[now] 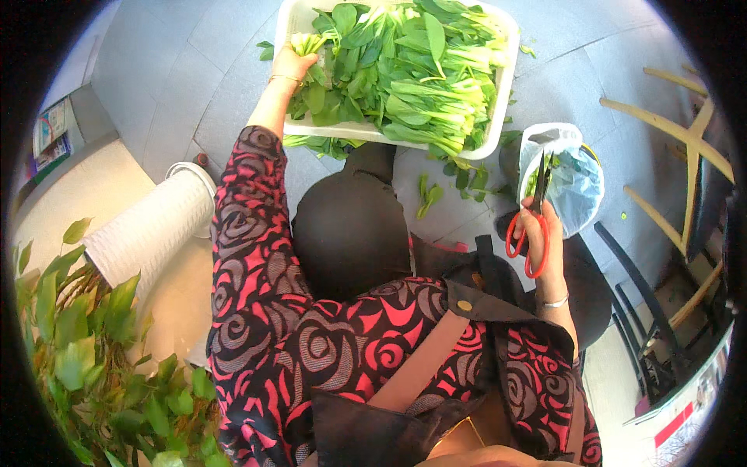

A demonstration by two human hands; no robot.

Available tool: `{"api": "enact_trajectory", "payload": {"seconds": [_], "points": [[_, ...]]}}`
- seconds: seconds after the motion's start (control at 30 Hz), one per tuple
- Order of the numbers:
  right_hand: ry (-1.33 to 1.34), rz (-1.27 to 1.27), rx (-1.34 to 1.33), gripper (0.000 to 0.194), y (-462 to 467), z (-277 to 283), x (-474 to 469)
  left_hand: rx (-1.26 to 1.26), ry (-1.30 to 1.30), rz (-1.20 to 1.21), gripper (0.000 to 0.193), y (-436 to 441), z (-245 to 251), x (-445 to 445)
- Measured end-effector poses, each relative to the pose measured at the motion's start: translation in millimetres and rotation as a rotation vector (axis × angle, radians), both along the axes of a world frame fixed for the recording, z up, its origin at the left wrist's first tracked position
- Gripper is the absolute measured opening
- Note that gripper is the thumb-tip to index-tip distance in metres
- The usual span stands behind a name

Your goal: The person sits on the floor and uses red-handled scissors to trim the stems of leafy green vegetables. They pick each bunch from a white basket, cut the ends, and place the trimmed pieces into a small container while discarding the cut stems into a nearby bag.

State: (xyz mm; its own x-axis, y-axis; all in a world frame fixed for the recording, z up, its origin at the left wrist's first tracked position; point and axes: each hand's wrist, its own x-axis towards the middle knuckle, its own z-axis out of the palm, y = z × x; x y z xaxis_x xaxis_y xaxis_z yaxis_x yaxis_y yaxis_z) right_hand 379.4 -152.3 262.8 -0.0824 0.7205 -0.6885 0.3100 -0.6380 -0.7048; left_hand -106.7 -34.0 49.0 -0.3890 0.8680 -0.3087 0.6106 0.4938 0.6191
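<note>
A white plastic basket (pixel 508 87) full of leafy greens (pixel 429 76) lies on the grey tiled floor before me. At its left side my left hand (pixel 295 63) grips some pale-stemmed greens (pixel 307 44), their leaves hanging over the basket. My right hand (pixel 540 233) holds scissors with red handles (pixel 547 248), blades pointing up and slightly parted. The blades overlap the near-left part of a round bin lined with a thin plastic bag (pixel 575 187), which has green scraps inside.
Loose leaves (pixel 429 195) are scattered on the floor below and right of the basket. A white textured cylindrical planter (pixel 152 219) and a leafy plant (pixel 76 356) are at left. Wooden chair legs (pixel 653 117) and black metal legs (pixel 636 292) stand at right.
</note>
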Motion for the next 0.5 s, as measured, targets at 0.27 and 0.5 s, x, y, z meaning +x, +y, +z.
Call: {"api": "enact_trajectory", "payload": {"seconds": [0.27,0.5], "points": [[-0.029,-0.002,-0.143,0.018,10,-17,-17,-0.07,0.734,-0.901,0.036,-28,-43,62],[-0.025,0.029,-0.175,0.018,9,-19,-22,-0.627,0.214,-0.41,0.051,-55,-88,47]]}}
